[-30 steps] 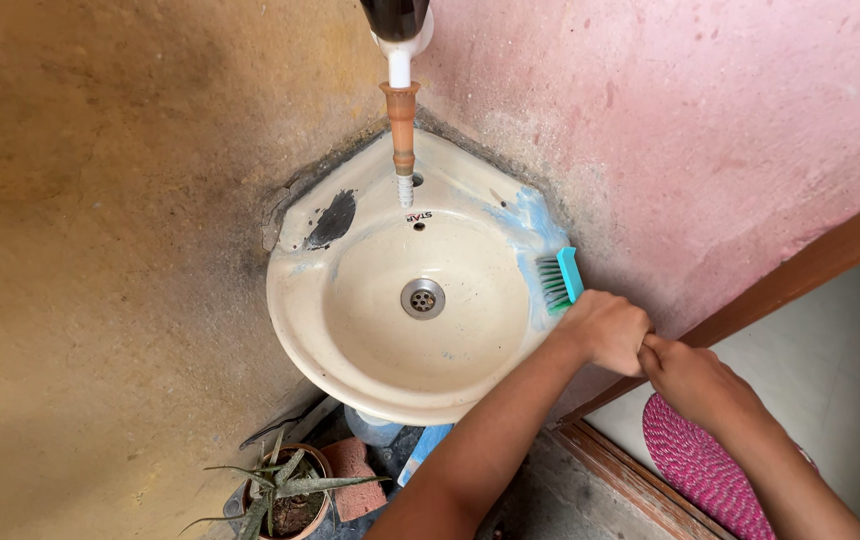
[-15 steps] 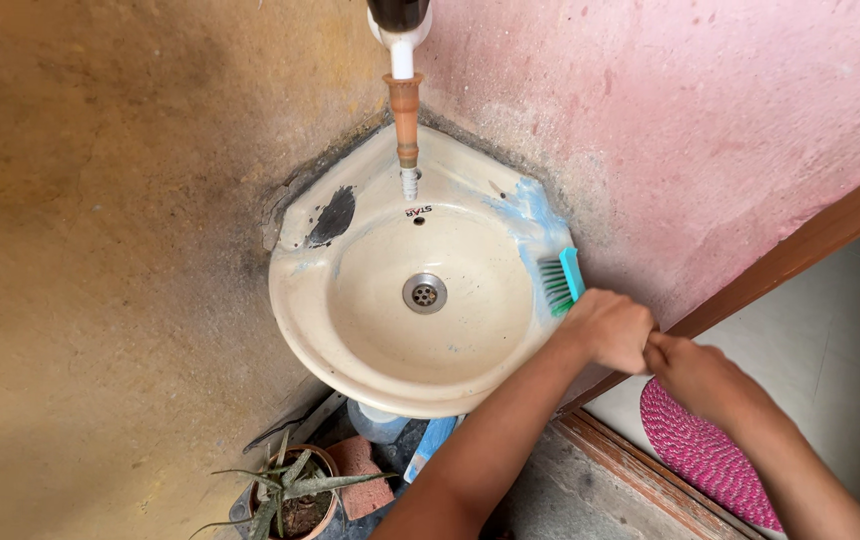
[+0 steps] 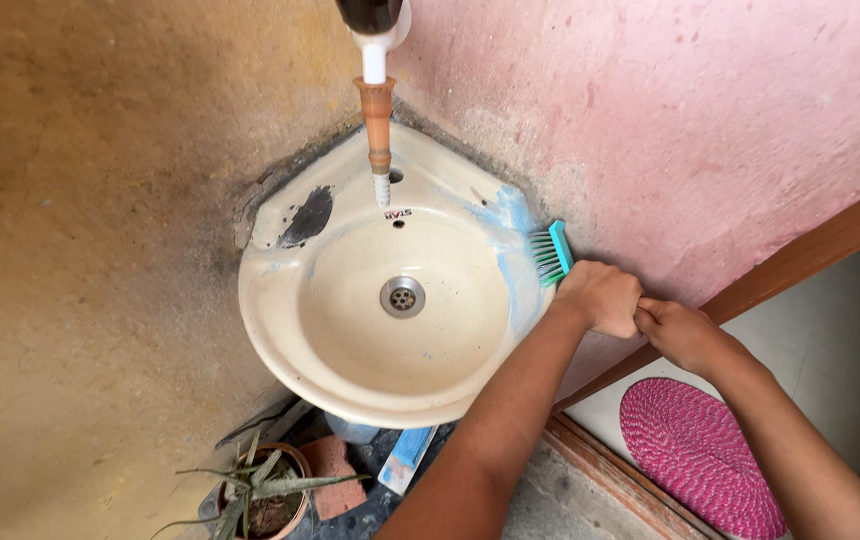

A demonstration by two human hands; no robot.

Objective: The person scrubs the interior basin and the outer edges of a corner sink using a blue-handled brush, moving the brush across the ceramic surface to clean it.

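Head view: potted plant [image 3: 260, 495] and pink mat [image 3: 702, 455] below the sink [image 3: 280, 340].

small dark printed mark [image 3: 397, 214] on sink's back rim

Pink round mat [image 3: 702, 455] by doorway, potted plant [image 3: 255, 495] w/ brick, maybe [image 3: 333, 488], below.

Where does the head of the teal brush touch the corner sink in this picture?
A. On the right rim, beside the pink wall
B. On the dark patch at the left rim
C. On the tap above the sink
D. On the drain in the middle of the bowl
A: the teal brush has its bristles on the blue-smeared right rim of the sink, next to the pink wall, apart from the drain.
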